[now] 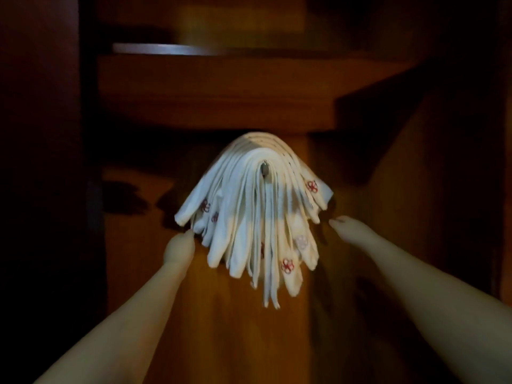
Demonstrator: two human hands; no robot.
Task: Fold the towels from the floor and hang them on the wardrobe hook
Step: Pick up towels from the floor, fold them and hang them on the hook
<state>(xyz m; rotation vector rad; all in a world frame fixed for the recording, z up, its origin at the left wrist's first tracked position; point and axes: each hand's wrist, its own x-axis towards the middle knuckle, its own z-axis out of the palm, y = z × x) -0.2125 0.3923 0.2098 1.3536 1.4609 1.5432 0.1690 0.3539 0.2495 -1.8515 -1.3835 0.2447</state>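
Observation:
Several folded white towels (255, 217) with small red embroidered flowers hang stacked over a metal hook (264, 170) inside the wooden wardrobe. Their layered edges fan out downward. My left hand (178, 248) is at the lower left edge of the stack, its fingertips touching or nearly touching the cloth. My right hand (350, 227) is just to the right of the stack, a small gap away from it. Both hands point toward the wardrobe; how their fingers lie is hard to see in the dim light.
A wooden shelf (216, 92) juts out just above the hook. A dark wardrobe door or side panel (41, 162) stands at the left. The right side of the interior is in deep shadow.

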